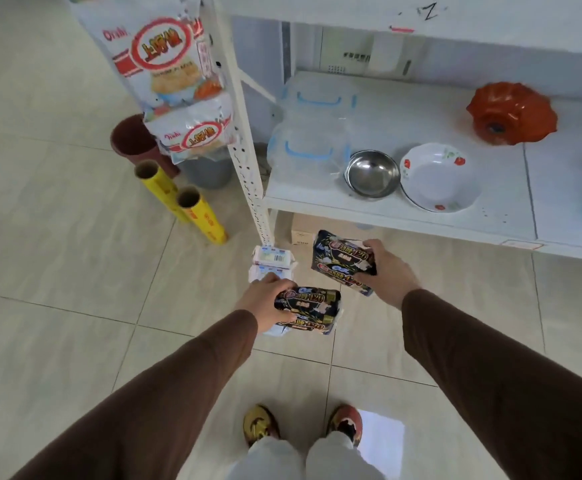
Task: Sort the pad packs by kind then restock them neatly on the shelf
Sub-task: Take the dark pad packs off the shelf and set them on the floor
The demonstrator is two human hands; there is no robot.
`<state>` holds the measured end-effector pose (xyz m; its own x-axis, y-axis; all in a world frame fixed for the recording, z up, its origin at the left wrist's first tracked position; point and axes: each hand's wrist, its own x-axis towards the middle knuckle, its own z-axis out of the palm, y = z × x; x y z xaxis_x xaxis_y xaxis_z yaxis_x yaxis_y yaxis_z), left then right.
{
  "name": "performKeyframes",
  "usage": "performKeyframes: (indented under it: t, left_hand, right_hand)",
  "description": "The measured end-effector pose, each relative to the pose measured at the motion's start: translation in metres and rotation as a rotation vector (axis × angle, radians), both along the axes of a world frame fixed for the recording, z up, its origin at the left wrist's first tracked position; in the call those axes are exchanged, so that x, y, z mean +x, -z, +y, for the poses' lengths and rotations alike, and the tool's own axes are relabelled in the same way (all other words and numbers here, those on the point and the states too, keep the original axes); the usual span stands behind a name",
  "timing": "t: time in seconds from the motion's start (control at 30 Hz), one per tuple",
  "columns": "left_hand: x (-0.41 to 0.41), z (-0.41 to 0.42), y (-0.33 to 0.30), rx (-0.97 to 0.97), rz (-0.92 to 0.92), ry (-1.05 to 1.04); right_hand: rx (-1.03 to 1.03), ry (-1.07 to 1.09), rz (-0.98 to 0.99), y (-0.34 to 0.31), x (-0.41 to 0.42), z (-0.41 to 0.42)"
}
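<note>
White shelf [403, 216] with steel bowl [372, 173], flowered bowl [438, 176]

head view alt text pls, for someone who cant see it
Each hand holds dark pad packs: left hand on one stack, right hand on another. White packs lie on the floor by a white shelf holding bowls.

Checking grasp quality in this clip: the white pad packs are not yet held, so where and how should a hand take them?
Judging from the view, the white pad packs look stacked flat beside the shelf post. Best to pinch across the short sides from above and from the person's side, since the post blocks the far side. The left hand is nearest but full.
</note>
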<state>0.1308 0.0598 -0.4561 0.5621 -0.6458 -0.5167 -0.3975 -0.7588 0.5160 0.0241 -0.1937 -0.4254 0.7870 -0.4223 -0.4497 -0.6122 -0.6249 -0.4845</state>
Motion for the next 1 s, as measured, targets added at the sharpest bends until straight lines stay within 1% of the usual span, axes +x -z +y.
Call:
performKeyframes:
  t: [0.13,0.27,0.47,0.63,0.73,0.8,0.9,1.0]
  left_hand:
    - [0.001,-0.011,0.076,-0.017,0.035,0.006]
    - [0.003,-0.030,0.160,-0.027,0.055,0.037]
    - [0.015,-0.057,0.280,-0.046,-0.010,0.065]
    - [0.037,-0.076,0.366,-0.024,-0.077,0.158]
    - [0.048,-0.087,0.406,-0.002,-0.165,0.201]
    - [0.055,-0.095,0.430,0.028,-0.272,0.246]
    - [0.061,-0.105,0.458,0.070,-0.429,0.293]
    - [0.066,-0.109,0.479,0.095,-0.505,0.286]
  right_hand:
    - [-0.004,-0.006,0.017,0.077,0.013,-0.006]
    - [-0.058,-0.028,0.041,0.163,0.025,-0.016]
    - [-0.127,-0.089,0.065,0.287,0.040,-0.033]
    - [-0.161,-0.101,0.074,0.368,0.060,-0.046]
    - [-0.165,-0.074,0.057,0.411,0.075,-0.052]
    - [-0.163,-0.048,0.033,0.435,0.086,-0.053]
    - [-0.202,-0.104,0.016,0.465,0.101,-0.054]
    - [-0.219,-0.146,0.010,0.488,0.113,-0.052]
